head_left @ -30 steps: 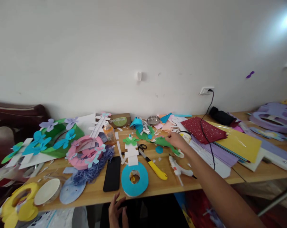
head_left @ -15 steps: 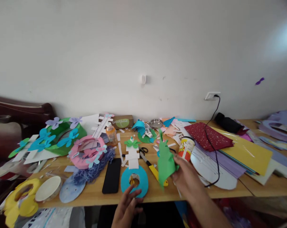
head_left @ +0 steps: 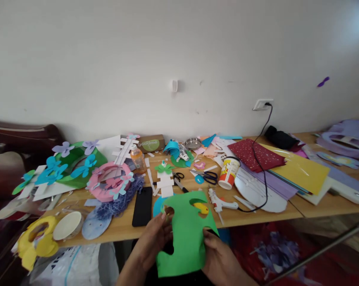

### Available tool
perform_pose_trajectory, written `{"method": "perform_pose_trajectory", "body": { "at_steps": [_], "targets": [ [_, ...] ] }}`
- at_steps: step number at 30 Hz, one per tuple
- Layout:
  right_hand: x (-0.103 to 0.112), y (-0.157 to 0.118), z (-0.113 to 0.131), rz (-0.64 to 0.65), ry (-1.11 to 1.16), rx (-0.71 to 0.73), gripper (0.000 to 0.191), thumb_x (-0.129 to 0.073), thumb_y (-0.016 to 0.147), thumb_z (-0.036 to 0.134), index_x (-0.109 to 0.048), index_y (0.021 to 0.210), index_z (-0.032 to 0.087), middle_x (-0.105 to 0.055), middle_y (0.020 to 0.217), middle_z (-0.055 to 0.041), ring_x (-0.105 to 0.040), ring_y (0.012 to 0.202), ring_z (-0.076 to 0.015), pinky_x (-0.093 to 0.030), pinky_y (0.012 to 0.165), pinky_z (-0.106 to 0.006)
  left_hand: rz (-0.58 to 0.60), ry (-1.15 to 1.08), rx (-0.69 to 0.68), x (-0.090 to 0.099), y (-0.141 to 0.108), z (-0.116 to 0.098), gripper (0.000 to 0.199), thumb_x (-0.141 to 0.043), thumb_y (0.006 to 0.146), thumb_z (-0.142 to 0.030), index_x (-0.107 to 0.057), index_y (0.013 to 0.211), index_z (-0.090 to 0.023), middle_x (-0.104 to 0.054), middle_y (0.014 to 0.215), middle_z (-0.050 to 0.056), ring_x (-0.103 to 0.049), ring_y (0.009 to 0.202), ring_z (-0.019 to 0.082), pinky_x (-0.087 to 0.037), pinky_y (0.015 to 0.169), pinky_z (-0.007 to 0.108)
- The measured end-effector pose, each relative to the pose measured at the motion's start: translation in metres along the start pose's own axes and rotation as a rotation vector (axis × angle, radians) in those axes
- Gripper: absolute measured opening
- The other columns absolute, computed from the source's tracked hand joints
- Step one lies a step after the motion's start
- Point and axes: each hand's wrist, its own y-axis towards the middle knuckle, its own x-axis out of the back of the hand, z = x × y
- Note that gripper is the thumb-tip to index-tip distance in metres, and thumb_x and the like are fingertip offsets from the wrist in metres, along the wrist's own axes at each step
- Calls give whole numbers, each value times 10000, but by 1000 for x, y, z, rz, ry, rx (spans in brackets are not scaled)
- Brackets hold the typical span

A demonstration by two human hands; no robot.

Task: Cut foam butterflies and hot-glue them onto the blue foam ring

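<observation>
- Holds green sheet (head_left: 188, 242) with cut-outs between left hand (head_left: 152, 242) and right hand (head_left: 220, 256).
- Partly hides blue ring (head_left: 158, 207) behind the sheet.
- Shows black phone (head_left: 142, 206) to the left, white glue gun (head_left: 220, 203) to the right.
- Includes upright cup (head_left: 228, 172) just beside dark-handled scissors (head_left: 211, 177).

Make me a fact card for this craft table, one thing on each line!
Left hand: holds green paper, one side
Right hand: holds its other side
Paper shape: cut-out gaps
Phone: black, on the table
Cup: red, yellow and white, upright
Glue gun: nearer the person than the cup
Wall socket: black cord plugged in
</observation>
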Motion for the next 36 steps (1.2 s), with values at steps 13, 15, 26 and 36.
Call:
{"method": "perform_pose_trajectory", "body": {
  "at_steps": [13, 15, 26, 36],
  "targets": [
    [21, 16, 25, 29, -441, 4, 733, -441, 804, 813, -698, 1191, 246, -590, 1371, -102, -472, 1324, -313, -308, 1129, -480, -249, 592, -400, 39, -23, 24, 337, -762, 774, -379, -686, 1045, -192, -662, 781, 8, -626, 825, 182, -475, 816, 267],
    [21, 23, 27, 62, -562, 39, 664, -505, 825, 753, -679, 1212, 242, -596, 1359, -118, -492, 1308, -311, -289, 1140, -501, -302, 627, -400, 44, -23, 28, 345, -751, 776, -394, -695, 1052, -195, -673, 802, 19, -636, 848, 205, -480, 847, 293],
    [-11, 26, 34, -171, -862, 408, 312, -748, 796, 410, -691, 1062, 257, -682, 1092, -89, -628, 989, -246, -482, 922, -402, -195, 800, -316, 35, -36, 15, 382, -640, 877, -401, -694, 1226, -257, -705, 946, 65, -626, 892, 239, -481, 885, 322],
    [-26, 35, 60, 220, -676, -40, 464, -793, 747, 396, -687, 1161, 215, -720, 1121, -91, -675, 1017, -262, -496, 913, -415, -10, 911, -387, 29, -45, -11, 307, -565, 930, -332, -718, 1193, -290, -689, 1143, 103, -580, 1113, 293, -387, 1064, 398]
  ]
}}
